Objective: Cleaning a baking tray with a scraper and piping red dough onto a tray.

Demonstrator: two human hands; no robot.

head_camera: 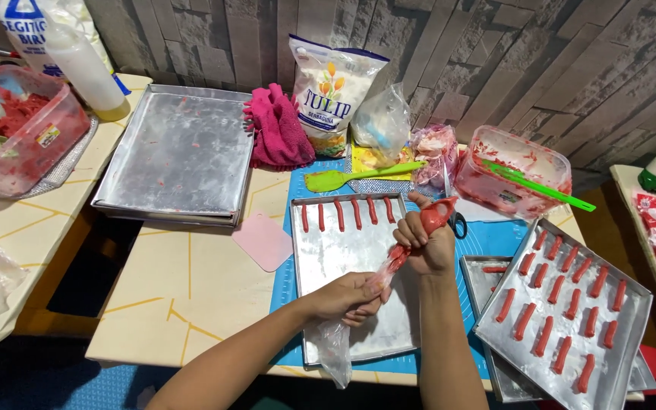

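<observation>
Right hand point(428, 244) closed tight around red-filled piping bag point(419, 231) over baking tray point(343, 258) on bench point(184, 288); left hand point(347, 296) pinching bag's empty tail at seven o'clock. Piped red sticks point(347, 214) at tray's twelve o'clock.

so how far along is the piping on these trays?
Done: the tray on the right is filled with rows of red dough sticks.
In hand: both hands grip the piping bag, the right hand high on the full part, the left hand lower down.
Left: the middle tray holds one row of six sticks along its top edge; the large tray at the back holds none.
</observation>
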